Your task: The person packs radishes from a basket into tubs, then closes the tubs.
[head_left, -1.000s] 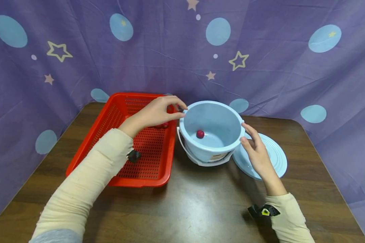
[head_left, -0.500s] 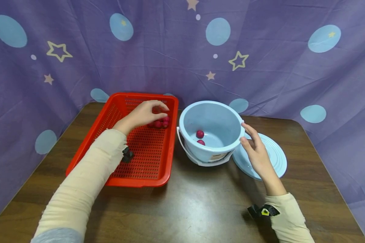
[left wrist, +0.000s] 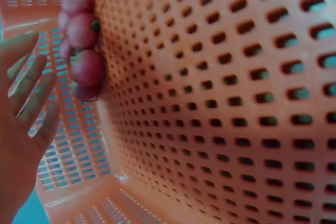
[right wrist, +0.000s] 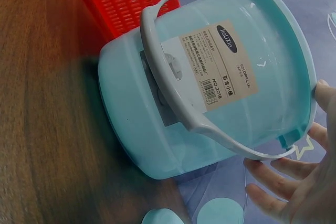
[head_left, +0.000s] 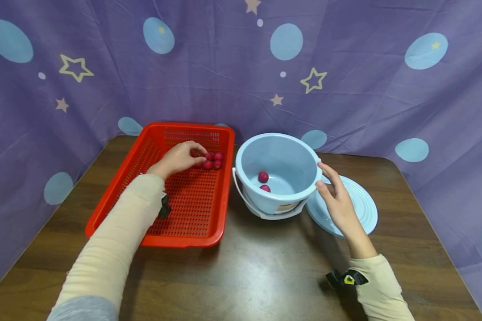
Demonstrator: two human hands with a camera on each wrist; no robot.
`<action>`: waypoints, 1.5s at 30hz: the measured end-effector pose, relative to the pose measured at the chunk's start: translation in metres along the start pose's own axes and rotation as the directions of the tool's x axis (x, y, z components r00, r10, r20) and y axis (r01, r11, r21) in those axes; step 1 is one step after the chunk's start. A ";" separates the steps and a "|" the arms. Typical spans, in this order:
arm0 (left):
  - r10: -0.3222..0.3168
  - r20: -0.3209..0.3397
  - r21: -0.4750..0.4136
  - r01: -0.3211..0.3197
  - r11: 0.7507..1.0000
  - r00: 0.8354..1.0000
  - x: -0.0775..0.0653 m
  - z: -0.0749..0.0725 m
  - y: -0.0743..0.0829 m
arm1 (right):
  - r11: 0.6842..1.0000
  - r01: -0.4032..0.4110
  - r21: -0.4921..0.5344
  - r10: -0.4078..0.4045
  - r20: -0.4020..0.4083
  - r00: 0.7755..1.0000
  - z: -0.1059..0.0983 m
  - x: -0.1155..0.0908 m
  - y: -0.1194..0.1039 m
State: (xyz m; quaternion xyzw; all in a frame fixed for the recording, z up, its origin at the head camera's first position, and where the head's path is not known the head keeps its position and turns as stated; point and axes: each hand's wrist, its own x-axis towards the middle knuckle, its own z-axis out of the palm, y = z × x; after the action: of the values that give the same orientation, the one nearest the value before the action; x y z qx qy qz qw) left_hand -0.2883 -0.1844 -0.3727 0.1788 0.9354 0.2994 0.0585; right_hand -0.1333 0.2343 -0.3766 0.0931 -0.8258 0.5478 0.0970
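At the left, a purple curtain [head_left: 209, 67] printed with pale blue ovals and stars falls past the edge of a brown wood-grain table [head_left: 261, 272] and runs on behind it. A cream sleeve [head_left: 120, 240], grey at its lower end, reaches over a red slotted basket [head_left: 184, 242] standing on the wood. Inside, the left hand [head_left: 179, 157] has its fingers apart beside a cluster of red radishes [head_left: 208, 164] at the basket's right side; whether the fingertips touch them is unclear. Right of the basket stands an upright light blue bucket [head_left: 285, 154], its handle hanging down in front, two more radishes [head_left: 263, 177] on its floor. The tabletop before it carries a whitish glare. The right hand [head_left: 339, 205] touches the bucket's right rim, fingers loosely spread. Partly behind that hand, a light blue lid [head_left: 363, 203] lies flat near the bucket. Farthest right, the table's rounded back corner meets creased curtain.
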 end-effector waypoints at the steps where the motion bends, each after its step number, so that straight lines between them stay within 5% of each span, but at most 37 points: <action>1: -0.009 0.009 0.012 0.009 1.000 1.000 0.000 0.001 -0.001 | 1.000 -0.002 -0.001 0.002 0.001 1.000 0.000 0.000 0.000; 12: -0.091 0.039 0.100 0.087 0.991 0.995 -0.002 0.005 -0.013 | 1.000 0.000 -0.003 0.000 0.000 1.000 0.000 0.000 0.001; 28: -0.071 0.071 0.124 0.062 0.990 0.995 0.003 0.009 -0.023 | 1.000 -0.012 -0.016 0.012 0.005 1.000 -0.001 0.001 0.000; 45: 0.053 0.040 0.055 -0.055 0.997 0.998 -0.005 -0.007 -0.007 | 1.000 -0.011 -0.006 0.011 0.009 1.000 -0.001 0.001 0.001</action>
State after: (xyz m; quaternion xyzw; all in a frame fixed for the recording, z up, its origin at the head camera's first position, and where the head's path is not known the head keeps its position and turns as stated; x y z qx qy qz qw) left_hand -0.2874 -0.1952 -0.3709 0.2112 0.9370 0.2708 0.0632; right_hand -0.1341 0.2357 -0.3768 0.0910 -0.8282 0.5456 0.0905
